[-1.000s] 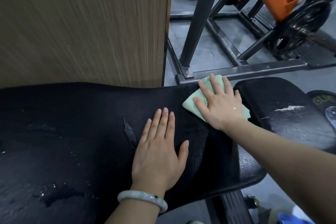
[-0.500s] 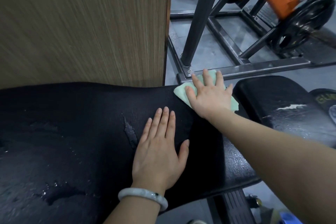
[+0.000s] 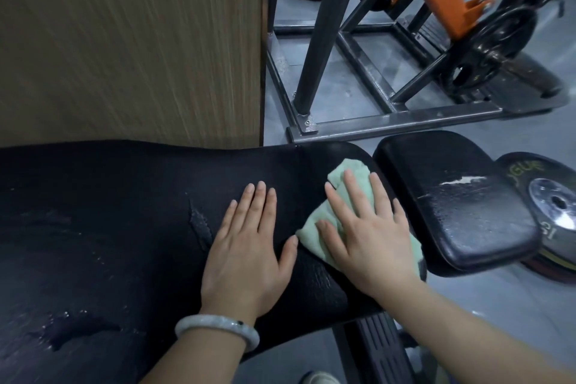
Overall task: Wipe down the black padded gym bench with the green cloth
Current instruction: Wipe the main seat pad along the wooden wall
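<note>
Flat, right hand presses green cloth onto bench.

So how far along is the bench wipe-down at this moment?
Partly done. In hand: the right hand presses the green cloth flat on the long pad near its right end; the left hand rests flat beside it. Left: droplets at the pad's left, and wet streaks on the smaller seat pad.

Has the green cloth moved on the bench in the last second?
Yes. The green cloth under the right hand has slid back from the far edge of the bench toward the person, now lying close beside the left hand.
</note>
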